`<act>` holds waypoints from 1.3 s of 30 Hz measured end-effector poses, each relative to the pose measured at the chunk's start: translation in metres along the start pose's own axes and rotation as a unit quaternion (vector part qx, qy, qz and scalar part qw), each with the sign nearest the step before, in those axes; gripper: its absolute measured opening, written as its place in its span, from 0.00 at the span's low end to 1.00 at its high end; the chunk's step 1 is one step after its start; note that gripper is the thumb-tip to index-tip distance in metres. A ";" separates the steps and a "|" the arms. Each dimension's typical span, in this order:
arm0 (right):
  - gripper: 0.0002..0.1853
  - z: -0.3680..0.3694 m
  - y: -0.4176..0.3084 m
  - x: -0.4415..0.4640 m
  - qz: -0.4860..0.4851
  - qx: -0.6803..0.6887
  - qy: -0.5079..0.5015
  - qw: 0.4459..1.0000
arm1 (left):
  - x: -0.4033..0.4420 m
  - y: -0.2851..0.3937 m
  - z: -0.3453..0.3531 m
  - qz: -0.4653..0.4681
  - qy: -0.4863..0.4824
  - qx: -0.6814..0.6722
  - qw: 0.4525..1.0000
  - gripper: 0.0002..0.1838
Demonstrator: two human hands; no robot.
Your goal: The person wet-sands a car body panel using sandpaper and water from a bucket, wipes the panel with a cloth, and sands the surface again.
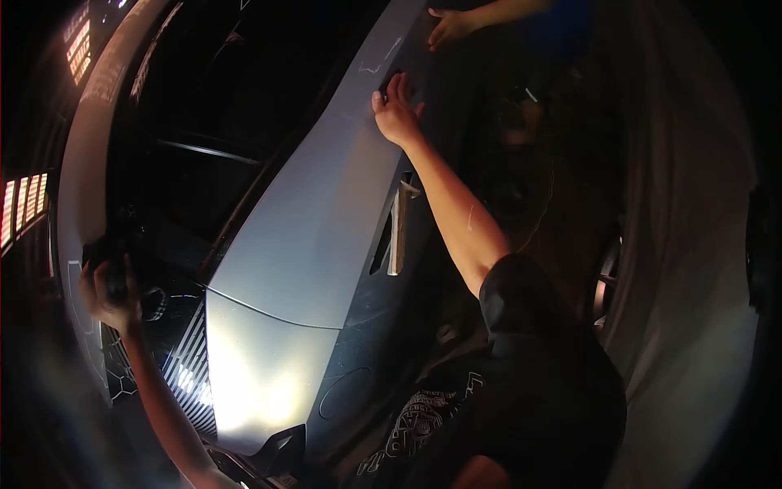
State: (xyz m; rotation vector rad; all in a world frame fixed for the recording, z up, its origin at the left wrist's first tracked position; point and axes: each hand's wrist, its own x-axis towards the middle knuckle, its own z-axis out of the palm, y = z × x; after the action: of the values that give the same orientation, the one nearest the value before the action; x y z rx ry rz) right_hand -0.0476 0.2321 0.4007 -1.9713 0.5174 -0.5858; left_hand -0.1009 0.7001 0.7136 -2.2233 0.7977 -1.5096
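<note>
A long silver-grey car panel (285, 228) runs diagonally through the middle of the head view, with a bright glare at its lower end. My left hand (114, 297) is at the far left, its fingers curled round a dark object whose shape is hard to make out. Bare-armed below a black sleeve, my right hand (397, 114) reaches to the panel's upper right edge with its fingers apart. No held object shows in it. Beneath that forearm, a pale strip-like piece (397, 228) lies by a dark slot along the panel's side.
Another person's hand (448, 28) reaches in at the top, beside blue clothing (560, 28). A striped grille-like part (191, 375) adjoins the panel at lower left. A curved light-coloured panel (85, 163) borders the left. Grey sheeting (692, 244) hangs on the right.
</note>
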 end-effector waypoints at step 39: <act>0.41 0.014 -0.055 -0.144 -0.020 -0.055 -0.062 0.996 | 0.007 0.018 -0.010 0.019 0.024 -0.002 1.000 0.15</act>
State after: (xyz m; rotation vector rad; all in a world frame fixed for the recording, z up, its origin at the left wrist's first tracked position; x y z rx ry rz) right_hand -0.1469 0.3489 0.4177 -2.1124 0.4408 -0.4642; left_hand -0.1133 0.6817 0.7124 -2.1698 0.8525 -1.5494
